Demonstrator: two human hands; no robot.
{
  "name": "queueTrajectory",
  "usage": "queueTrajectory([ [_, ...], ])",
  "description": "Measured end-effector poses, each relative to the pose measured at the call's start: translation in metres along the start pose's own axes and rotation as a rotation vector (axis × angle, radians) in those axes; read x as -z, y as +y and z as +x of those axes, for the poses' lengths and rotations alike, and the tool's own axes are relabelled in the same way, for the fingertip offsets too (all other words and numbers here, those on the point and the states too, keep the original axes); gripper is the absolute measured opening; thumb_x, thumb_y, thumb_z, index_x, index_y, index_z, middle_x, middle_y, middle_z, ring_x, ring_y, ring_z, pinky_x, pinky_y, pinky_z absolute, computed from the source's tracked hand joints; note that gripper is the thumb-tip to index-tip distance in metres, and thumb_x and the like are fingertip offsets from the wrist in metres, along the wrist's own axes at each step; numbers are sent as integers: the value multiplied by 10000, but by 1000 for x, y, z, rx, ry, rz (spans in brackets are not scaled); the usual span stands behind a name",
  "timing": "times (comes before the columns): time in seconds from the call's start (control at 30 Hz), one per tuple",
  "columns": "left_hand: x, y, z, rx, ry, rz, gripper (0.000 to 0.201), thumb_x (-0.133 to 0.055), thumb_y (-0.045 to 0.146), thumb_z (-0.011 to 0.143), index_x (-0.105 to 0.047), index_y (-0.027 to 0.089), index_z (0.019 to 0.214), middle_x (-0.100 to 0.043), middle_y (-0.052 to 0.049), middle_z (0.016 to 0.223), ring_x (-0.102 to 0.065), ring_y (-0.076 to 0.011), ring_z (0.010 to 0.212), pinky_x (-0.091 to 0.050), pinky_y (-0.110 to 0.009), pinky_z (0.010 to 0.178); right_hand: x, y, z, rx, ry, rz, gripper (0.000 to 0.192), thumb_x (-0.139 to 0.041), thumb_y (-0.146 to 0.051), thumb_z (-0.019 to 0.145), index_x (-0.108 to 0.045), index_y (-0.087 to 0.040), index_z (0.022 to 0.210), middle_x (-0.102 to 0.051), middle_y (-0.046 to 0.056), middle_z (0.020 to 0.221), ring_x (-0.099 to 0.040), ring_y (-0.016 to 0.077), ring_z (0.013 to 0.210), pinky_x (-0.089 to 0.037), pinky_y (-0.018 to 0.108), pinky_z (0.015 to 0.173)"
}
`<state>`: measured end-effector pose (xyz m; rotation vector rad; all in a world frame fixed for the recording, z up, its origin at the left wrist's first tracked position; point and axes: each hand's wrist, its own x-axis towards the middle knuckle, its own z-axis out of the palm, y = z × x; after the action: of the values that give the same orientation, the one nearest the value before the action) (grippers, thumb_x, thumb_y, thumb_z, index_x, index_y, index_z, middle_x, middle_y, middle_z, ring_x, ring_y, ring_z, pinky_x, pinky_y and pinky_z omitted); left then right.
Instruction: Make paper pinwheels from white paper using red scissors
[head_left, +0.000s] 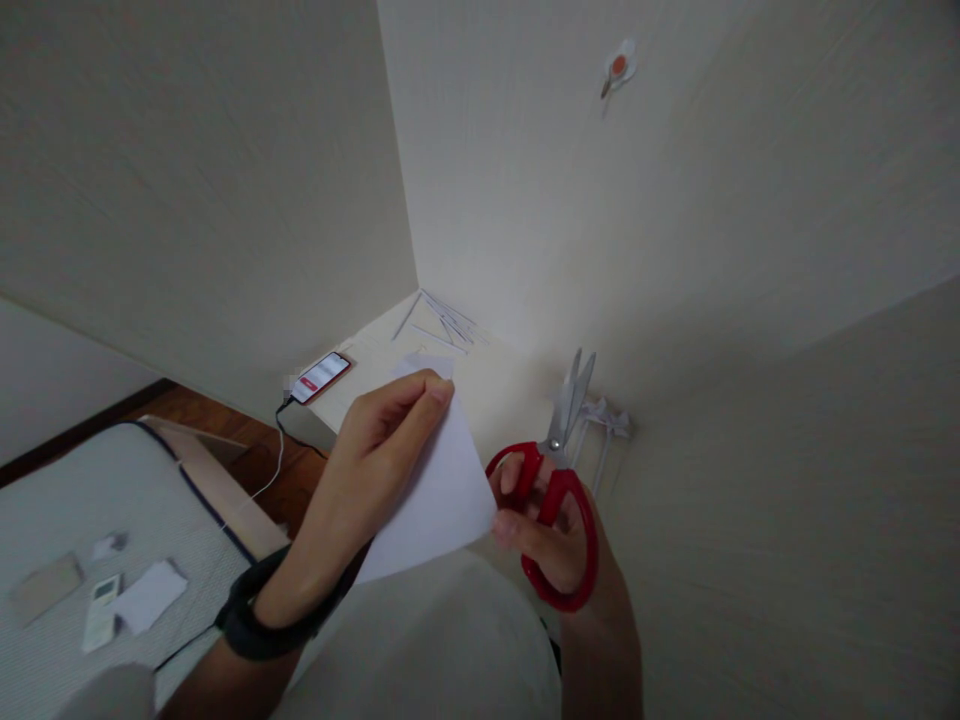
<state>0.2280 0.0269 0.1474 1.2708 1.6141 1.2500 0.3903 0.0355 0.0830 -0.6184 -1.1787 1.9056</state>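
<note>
Left hand (375, 440) with fingers closed, pinching a smooth white angular paper sheet (442, 495) over the lap, right hand (551, 525) gripping red plastic-handled scissors (559, 470), slim steel blades slightly parted, pointing up beside the paper, pale worktop (487, 385) behind, thin paper strips (446, 325) in its corner

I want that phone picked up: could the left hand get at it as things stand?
Probably not at once: the left hand holds a white paper, and the phone lies beyond it on the low table. Nothing blocks the path.
</note>
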Motion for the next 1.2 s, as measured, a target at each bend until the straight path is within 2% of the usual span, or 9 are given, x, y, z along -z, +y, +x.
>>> queueTrajectory([
  [0.13, -1, -4, 4, 0, -23, 10, 294, -476, 341, 919, -519, 188, 671, -448, 42, 584, -399, -93, 502, -300, -196, 421, -6, -7, -1, 6, 170, -137, 217, -739, -162, 682, -548, -223, 764, -558, -56, 655, -490, 93, 542, -414, 213, 523],
  [0.27, 4, -11, 2, -104, -36, 59, 194, -516, 348, 913, -575, 209, 1036, -602, -1, 837, -574, -130, 733, -446, -200, 583, -6, -10, -2, 105, 327, -270, 197, -713, -117, 681, -566, -227, 752, -581, -56, 669, -525, 96, 589, -432, 199, 554],
  [0.37, 9, -18, -8, -207, -83, 173, 505, -624, 353, 855, -440, 249, 1313, -599, -73, 1175, -572, -210, 1079, -503, -294, 830, -6, -11, -2, 161, 406, -264, 197, -707, -107, 679, -561, -226, 739, -577, -68, 659, -521, 77, 563, -439, 168, 534],
  [0.43, 11, -24, -16, -242, -157, 248, 708, -702, 365, 799, -342, 301, 1406, -519, -88, 1343, -534, -241, 1165, -504, -339, 885, -7, -13, -1, 170, 431, -268, 206, -710, -97, 670, -560, -224, 733, -574, -72, 646, -525, 72, 551, -448, 156, 525],
  [0.53, 10, -32, -24, -256, -264, 313, 794, -728, 374, 781, -285, 366, 1440, -445, -67, 1437, -511, -257, 1202, -507, -377, 922, -8, -15, 1, 178, 454, -253, 232, -729, -83, 641, -566, -221, 731, -562, -80, 642, -544, 65, 556, -465, 142, 535],
  [0.77, 7, -37, -24, -196, -295, 290, 614, -677, 354, 832, -396, 365, 1378, -503, -44, 1384, -560, -237, 1137, -488, -410, 982, -7, -12, -1, 194, 419, -222, 248, -747, -90, 642, -568, -229, 743, -561, -93, 626, -529, 51, 533, -444, 120, 513],
  [0.97, 14, -38, -20, -71, -316, 158, 561, -691, 393, 807, -504, 300, 1328, -574, -65, 1318, -619, -213, 987, -553, -336, 840, -6, -13, -1, 146, 371, -251, 244, -754, -97, 645, -571, -230, 738, -551, -86, 647, -520, 62, 582, -432, 138, 553],
  [1.1, 15, -39, -16, 47, -283, 92, 372, -598, 431, 862, -629, 245, 1182, -700, -52, 1021, -637, -202, 854, -558, -268, 675, -3, -13, 0, 114, 373, -281, 236, -752, -104, 643, -570, -227, 731, -540, -78, 671, -508, 74, 611, -421, 167, 584],
  [1.2, 15, -37, -14, 139, -221, -35, 263, -605, 417, 855, -698, 206, 981, -719, -31, 828, -643, -178, 734, -541, -226, 597, -1, -13, 0, 110, 375, -290, 236, -757, -115, 646, -570, -227, 736, -540, -75, 676, -508, 81, 613, -421, 187, 596],
])
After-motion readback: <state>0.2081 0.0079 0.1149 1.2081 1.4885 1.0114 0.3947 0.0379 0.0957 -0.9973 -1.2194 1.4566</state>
